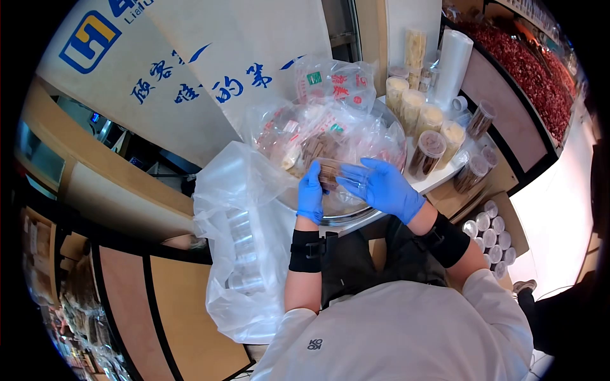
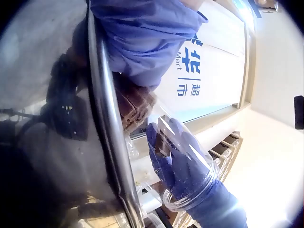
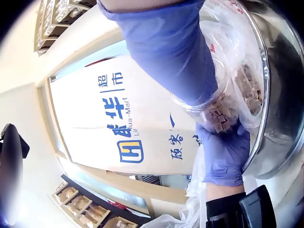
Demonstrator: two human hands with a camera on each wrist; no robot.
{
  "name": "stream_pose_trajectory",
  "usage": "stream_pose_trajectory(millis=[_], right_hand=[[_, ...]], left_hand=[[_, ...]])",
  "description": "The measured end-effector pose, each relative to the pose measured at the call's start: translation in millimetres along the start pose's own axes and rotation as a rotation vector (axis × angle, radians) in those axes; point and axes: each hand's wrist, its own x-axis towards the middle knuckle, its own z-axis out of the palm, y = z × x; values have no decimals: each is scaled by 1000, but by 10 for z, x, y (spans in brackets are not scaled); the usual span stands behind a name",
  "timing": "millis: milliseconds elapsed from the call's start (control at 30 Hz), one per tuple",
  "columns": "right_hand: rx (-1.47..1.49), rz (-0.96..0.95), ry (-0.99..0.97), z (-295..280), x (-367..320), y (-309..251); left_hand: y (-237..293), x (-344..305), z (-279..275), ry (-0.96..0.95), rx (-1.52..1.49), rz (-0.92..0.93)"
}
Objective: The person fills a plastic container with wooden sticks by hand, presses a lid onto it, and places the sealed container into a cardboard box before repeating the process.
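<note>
Over the metal tray, my blue-gloved left hand [image 1: 311,195] grips the lower end of a clear plastic jar [image 1: 343,174], which lies tilted on its side. Brown block-shaped pieces [image 3: 221,116] are packed in the jar's bottom. My gloved right hand [image 1: 391,189] reaches in through the jar's mouth, its rim encircling the glove. Seen through the clear wall in the left wrist view, the right fingers [image 2: 183,152] are extended, with a dark brown piece [image 2: 164,140] beside them. More brown pieces [image 3: 248,90] lie in a plastic bag below the jar.
Crumpled plastic bags [image 1: 337,86] fill the round metal tray [image 1: 356,220]. To its right stand several filled jars [image 1: 427,155] and a white roll [image 1: 454,63]. A large clear bag of empty jars [image 1: 241,254] is at the left; a box of lidded jars [image 1: 490,232] sits lower right.
</note>
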Motion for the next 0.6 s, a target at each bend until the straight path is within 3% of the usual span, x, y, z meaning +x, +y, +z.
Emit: stream_pose_trajectory(millis=[100,167,300,367,600], right_hand=[[-188,-67,79,-109,-55,30],[-739,-211,-91,-59,-190,46],[-577,-104,136,-47,-310,-35],[-950,-311,308,-102,-288,-44],[-1060,-584,137,-406,-226,-108]], left_hand=[[1,-26,11,-58,30,32],[-12,-28,30,-60,-8,86],[23,-45,20,-41,-37,116],[43,-49,8,-4,-69,81],[94,-46,-3,4,-151,67]])
